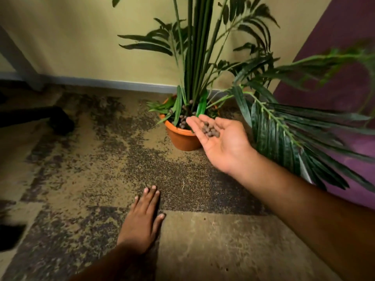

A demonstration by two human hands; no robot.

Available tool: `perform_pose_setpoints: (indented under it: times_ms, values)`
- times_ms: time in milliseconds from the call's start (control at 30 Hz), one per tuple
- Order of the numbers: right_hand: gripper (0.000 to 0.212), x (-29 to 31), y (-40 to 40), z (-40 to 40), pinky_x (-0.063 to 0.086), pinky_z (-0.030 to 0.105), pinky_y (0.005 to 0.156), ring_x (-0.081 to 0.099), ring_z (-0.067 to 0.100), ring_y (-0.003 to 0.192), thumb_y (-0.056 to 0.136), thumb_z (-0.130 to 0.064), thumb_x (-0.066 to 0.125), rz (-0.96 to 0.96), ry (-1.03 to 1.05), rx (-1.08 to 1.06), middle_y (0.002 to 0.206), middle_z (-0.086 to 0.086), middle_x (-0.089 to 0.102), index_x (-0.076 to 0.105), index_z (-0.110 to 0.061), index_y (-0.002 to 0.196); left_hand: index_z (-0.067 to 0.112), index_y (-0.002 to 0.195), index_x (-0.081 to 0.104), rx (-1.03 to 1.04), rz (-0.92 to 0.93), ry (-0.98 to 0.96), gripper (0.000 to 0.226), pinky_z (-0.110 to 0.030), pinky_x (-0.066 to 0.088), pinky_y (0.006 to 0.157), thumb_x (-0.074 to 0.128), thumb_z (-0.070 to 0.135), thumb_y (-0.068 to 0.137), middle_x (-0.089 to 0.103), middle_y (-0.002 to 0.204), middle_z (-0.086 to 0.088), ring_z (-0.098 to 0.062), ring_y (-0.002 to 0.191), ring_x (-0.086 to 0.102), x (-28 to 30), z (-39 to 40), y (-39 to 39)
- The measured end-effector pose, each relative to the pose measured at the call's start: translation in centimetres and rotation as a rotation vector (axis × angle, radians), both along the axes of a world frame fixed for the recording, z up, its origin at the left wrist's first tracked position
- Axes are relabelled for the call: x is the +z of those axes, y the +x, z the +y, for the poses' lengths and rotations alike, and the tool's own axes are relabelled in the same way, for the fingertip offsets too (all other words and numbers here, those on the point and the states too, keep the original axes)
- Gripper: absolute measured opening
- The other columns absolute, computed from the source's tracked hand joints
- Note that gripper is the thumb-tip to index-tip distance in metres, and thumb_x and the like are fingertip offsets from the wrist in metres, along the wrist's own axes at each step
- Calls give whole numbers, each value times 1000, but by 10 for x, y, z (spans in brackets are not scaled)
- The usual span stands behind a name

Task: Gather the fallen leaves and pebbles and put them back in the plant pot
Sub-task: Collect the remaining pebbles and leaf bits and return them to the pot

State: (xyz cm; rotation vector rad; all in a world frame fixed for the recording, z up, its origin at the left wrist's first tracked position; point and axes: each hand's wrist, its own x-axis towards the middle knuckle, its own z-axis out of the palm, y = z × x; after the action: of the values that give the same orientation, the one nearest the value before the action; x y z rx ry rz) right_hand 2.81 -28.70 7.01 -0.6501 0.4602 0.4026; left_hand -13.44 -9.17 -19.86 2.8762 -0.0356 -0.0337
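An orange plant pot [181,138] stands on the carpet by the wall, with tall green stems, long fronds and several brown pebbles [183,120] inside it. My right hand [221,138] is held palm up at the pot's right rim, fingers loosely cupped, carrying several brown pebbles [211,130] in the palm. My left hand [143,220] lies flat on the carpet in front of the pot, palm down, fingers together, holding nothing. A thin dry stalk [183,184] lies on the carpet between the two hands.
The mottled brown carpet [91,159] fills the floor. A yellow wall with a grey skirting board [113,83] runs behind the pot, a purple wall [334,57] at right. Drooping fronds [294,134] hang over my right forearm. A dark chair base [58,118] sits at left.
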Motion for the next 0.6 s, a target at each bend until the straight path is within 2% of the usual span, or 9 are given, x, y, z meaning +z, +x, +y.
perform_pose_setpoints:
  times_ms: [100, 200, 267, 333, 433, 533, 600]
  values:
    - [33, 26, 20, 20, 53, 47, 105, 66, 39, 108, 104, -4, 36, -45, -42, -97, 117, 31, 64, 55, 16, 123, 19, 163, 15, 27, 36, 51, 72, -39, 5, 125, 22, 59, 104, 4, 172, 4, -16, 159, -1, 1, -8, -4]
    - [31, 52, 37, 38, 52, 45, 106, 66, 32, 93, 105, -3, 35, -100, -123, -166, 106, 26, 64, 57, 15, 117, 17, 163, 17, 55, 47, 48, 74, -43, 12, 123, 23, 61, 103, 8, 172, 1, -18, 159, 3, 2, -12, -4]
    - [36, 66, 54, 43, 51, 43, 108, 62, 26, 85, 108, -9, 27, -86, -176, -223, 95, 20, 60, 56, 10, 99, 16, 162, 20, 53, 49, 28, 74, -44, 16, 122, 23, 61, 103, 10, 171, 0, -18, 159, 6, 2, -11, -4]
    - [45, 75, 75, 46, 49, 37, 109, 55, 20, 77, 109, -22, 18, -38, -223, -246, 86, 13, 52, 52, 3, 92, 15, 162, 23, 58, 37, 5, 74, -44, 20, 121, 26, 60, 103, 12, 171, 1, -19, 158, 10, 2, -10, -5]
    - [46, 76, 97, 49, 49, 29, 92, 46, 15, 70, 108, -27, 17, 59, -339, -193, 83, 7, 45, 51, -3, 87, 15, 160, 27, 58, 32, -9, 74, -44, 20, 121, 32, 60, 102, 15, 171, 1, -19, 158, 14, 3, -11, -5]
    - [41, 76, 106, 52, 42, 22, 70, 41, 13, 69, 105, -15, 18, 122, -450, -77, 82, 4, 44, 48, -9, 76, 15, 159, 32, 62, 12, -14, 73, -44, 20, 121, 36, 59, 101, 20, 169, 0, -19, 157, 18, 4, -11, -5]
    - [42, 77, 114, 48, 36, 21, 69, 39, 15, 69, 103, -6, 16, 147, -493, 10, 79, 6, 45, 43, -9, 70, 15, 158, 34, 61, 0, -22, 73, -44, 21, 122, 37, 59, 100, 23, 169, 0, -19, 156, 19, 5, -11, -5]
